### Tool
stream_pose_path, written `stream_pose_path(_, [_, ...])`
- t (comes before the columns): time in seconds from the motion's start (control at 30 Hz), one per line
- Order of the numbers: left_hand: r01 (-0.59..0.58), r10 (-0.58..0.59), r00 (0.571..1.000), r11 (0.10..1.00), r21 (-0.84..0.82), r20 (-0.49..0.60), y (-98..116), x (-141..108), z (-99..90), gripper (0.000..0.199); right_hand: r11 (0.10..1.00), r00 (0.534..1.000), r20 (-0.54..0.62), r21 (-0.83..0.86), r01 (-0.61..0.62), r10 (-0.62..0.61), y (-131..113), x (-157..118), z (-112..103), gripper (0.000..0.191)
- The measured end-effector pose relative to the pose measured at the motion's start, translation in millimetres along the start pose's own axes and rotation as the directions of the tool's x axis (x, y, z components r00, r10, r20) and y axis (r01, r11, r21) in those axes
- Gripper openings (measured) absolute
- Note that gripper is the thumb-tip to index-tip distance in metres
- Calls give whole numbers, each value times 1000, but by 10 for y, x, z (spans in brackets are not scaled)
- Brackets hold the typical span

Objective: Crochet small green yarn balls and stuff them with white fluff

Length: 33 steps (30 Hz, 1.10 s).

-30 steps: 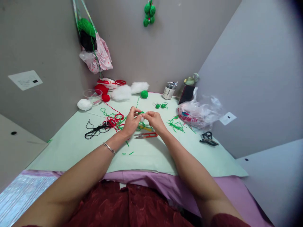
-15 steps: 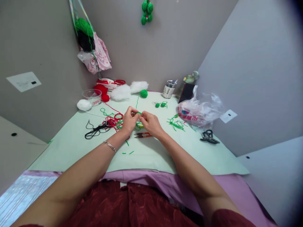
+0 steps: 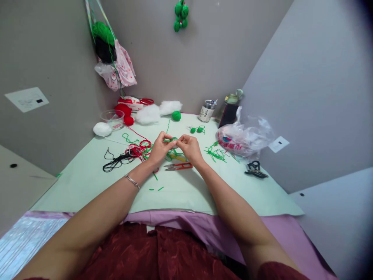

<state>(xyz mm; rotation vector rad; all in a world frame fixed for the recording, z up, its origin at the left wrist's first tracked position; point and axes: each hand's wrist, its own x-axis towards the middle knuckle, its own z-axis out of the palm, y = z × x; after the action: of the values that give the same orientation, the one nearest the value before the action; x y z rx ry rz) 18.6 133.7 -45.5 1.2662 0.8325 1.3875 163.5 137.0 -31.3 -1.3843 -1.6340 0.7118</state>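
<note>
Head view: take the orange-handled thread snips (image 3: pixel 178 167) as your landmark. Just beyond them, your left hand (image 3: pixel 159 149) and right hand (image 3: pixel 190 147) meet above the pale green cover (image 3: pixel 72 182), both closed at the fingertips in a pinch. Between those tips you have a small green yarn piece (image 3: pixel 173 139); its far edge shows, but your fingers hide the rest, so you cannot tell its full shape or exactly how each finger grips it. Half a second ago your right hand covered the handle end of the snips; now that end is exposed, and more of the green piece shows between your fingers. The white tuft seen at your fingertips a second ago is out of sight, and whether it is tucked in or merely hidden cannot be told. That reads as a small regrip, with the piece kept between both hands and the snips left lying free. Left of the snips lie tangled red yarn (image 3: pixel 140 148) and black yarn (image 3: pixel 116 162); to their right are loose green strands (image 3: pixel 217 154), and well beyond them sits a green yarn ball (image 3: pixel 176 115).
</note>
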Motion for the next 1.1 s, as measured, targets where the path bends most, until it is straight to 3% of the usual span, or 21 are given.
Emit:
stream_pose_path(0.2, [26,-26,999,1000,16,25,-21,41,-25,34,998,996,80,-38,52,-49,-67,-29,-101,20])
stream_pose_path(0.37, [1,8,994,997,79,-112,-84,78,-37,24,986,983,134,-100,136,-122,-196,-181,-30,10])
stream_pose_path(0.53, [-10,33,973,995,97,-228,-120,89,-18,23,983,978,142,-82,166,-153,-174,-207,60,12])
stream_pose_path(0.73, [26,-26,976,1000,-2,-218,-99,97,-28,17,977,975,58,-4,214,-213,-154,-87,-84,15])
stream_pose_path(0.9, [62,-64,985,998,-22,-158,-107,97,-39,10,966,964,110,116,231,-244,-219,-88,-107,19])
stream_pose_path(1.0, [51,-53,987,998,-23,-154,-96,79,-33,7,974,975,78,97,203,-210,-170,-75,-90,10])
stream_pose_path(1.1, [36,-40,985,999,-30,-165,-76,70,-35,9,979,977,57,13,203,-204,-105,-62,-83,18])
